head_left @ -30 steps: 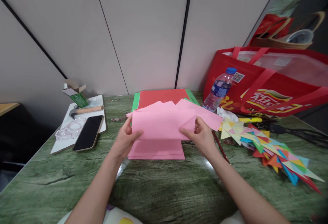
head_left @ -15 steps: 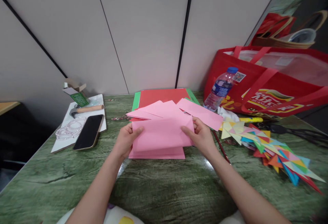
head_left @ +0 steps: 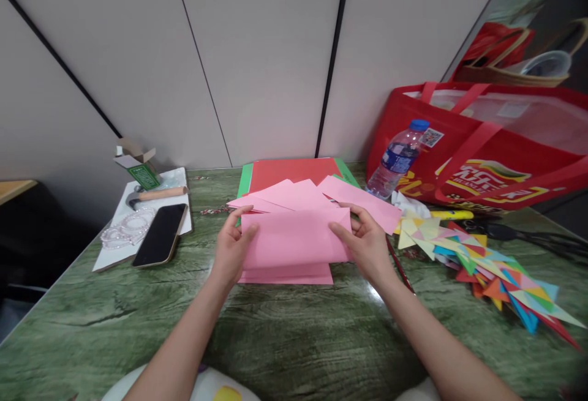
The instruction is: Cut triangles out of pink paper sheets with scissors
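Observation:
A folded sheet of pink paper (head_left: 294, 239) is held up level between both hands, over the green wood-grain table. My left hand (head_left: 233, 245) grips its left edge, thumb in front and fingers behind. At the right edge my right hand (head_left: 365, 239) pinches it the same way, near a creased upper corner. Below and behind it lies more pink paper (head_left: 294, 275), partly covered. Several pink pieces (head_left: 305, 194) fan out beyond the held sheet, resting on a stack of red paper (head_left: 294, 171) and green paper (head_left: 247, 176).
On the left, a phone (head_left: 160, 236), a hammer (head_left: 158, 195), beaded bracelets (head_left: 128, 229) and a small green box (head_left: 143, 171) lie on or beside a white board. A water bottle (head_left: 399, 159), a red bag (head_left: 496, 150) and colourful folded-paper pieces (head_left: 496, 269) occupy the right.
The held pink sheet has shifted slightly to the right, both hands with it. My left fingers now curl over the top left edge, and my right fingers sit a little higher.

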`<state>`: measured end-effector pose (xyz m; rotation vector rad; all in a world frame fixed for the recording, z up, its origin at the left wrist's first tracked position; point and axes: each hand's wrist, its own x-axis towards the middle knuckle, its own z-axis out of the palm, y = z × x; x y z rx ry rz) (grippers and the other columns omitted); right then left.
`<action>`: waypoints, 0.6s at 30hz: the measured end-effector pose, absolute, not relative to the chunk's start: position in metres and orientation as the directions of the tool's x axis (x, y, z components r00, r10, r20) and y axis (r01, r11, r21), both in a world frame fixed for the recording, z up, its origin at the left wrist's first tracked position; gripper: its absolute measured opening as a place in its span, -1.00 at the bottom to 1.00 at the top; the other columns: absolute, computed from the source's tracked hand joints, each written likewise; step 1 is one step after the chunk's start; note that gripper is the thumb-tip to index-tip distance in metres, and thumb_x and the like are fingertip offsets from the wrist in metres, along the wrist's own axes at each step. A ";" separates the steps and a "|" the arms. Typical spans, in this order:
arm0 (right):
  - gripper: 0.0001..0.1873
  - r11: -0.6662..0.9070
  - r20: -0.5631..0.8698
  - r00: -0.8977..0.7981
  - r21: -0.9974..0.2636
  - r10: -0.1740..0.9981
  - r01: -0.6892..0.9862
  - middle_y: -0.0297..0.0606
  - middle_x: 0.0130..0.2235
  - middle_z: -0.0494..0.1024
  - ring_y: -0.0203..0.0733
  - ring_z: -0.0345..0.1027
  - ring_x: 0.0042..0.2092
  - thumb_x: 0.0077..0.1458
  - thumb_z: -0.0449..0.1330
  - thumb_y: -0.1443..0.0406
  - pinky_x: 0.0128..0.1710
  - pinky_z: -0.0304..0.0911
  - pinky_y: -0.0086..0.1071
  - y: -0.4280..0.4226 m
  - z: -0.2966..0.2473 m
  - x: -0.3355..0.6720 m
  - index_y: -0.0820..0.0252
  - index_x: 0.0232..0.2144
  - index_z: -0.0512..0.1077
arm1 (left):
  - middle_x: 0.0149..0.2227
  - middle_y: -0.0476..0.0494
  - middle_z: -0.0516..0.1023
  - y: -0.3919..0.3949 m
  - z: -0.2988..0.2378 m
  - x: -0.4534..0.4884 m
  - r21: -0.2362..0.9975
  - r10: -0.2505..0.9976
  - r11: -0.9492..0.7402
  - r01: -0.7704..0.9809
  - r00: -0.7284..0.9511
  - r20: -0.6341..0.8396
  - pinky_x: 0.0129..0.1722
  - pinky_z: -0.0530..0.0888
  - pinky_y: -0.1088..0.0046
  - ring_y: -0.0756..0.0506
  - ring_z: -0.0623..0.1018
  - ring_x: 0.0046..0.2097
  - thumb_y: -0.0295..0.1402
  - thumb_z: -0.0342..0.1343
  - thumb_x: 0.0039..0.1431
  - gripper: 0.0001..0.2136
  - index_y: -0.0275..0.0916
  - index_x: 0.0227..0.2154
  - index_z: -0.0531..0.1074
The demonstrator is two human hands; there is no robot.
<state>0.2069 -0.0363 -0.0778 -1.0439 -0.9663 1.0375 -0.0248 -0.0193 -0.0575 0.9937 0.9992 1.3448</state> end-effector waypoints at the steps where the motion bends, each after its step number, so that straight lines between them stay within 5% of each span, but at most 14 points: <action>1: -0.44 0.186 0.144 0.237 -0.969 0.961 -0.164 -0.29 -0.34 0.59 -0.18 0.44 -0.39 -0.15 0.34 0.22 -0.42 0.34 -0.32 -0.036 -0.079 0.207 0.09 -0.06 0.29 | -0.54 0.04 0.52 -0.019 -0.058 -0.025 0.960 1.000 -0.013 -0.280 -0.019 0.008 -0.56 0.42 0.54 0.00 0.48 -0.56 -0.31 0.30 -0.13 -0.53 -0.18 -0.10 0.32; 18: -0.52 0.249 0.251 0.249 -0.968 0.935 0.037 -0.32 -0.41 0.53 -0.21 0.38 -0.45 -0.06 0.27 0.18 -0.52 0.27 -0.39 -0.034 -0.086 0.210 0.09 -0.06 0.28 | -0.63 0.10 0.46 -0.020 -0.057 -0.023 0.972 0.998 -0.028 -0.235 -0.055 0.015 -0.64 0.33 0.59 0.02 0.42 -0.63 -0.26 0.28 -0.13 -0.65 -0.20 -0.26 0.34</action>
